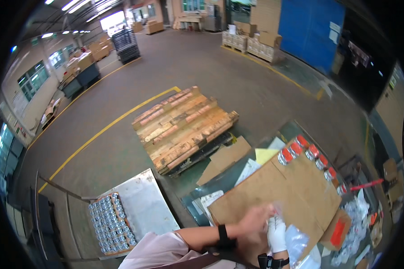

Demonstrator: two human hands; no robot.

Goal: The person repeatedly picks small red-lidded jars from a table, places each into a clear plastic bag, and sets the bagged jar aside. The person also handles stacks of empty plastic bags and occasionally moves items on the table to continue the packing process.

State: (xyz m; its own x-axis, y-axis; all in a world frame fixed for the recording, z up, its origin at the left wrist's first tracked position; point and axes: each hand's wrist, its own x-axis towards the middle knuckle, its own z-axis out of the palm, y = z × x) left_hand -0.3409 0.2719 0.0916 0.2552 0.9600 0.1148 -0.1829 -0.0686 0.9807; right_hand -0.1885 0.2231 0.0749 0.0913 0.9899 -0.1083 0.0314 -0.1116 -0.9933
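My bare left hand (pixel 255 218), a black band on its wrist, reaches in from the left over a cardboard sheet (pixel 296 193) on the table. It meets my right hand (pixel 277 235), which wears a white glove. The fingers of both look drawn together at a small see-through, plastic-like piece (pixel 277 208); blur hides how it is held. Beside the glove lies a clear plastic bag (pixel 297 242). Several shiny round metal parts with red tops (pixel 312 152) stand in two rows at the sheet's far right edge.
On the left, a metal cart (pixel 150 201) carries a board of many silvery round parts (pixel 110 222). A wooden pallet stack (pixel 184 127) stands ahead. Right of the table are a small red-marked box (pixel 335 231) and crumpled clear plastic (pixel 357 224).
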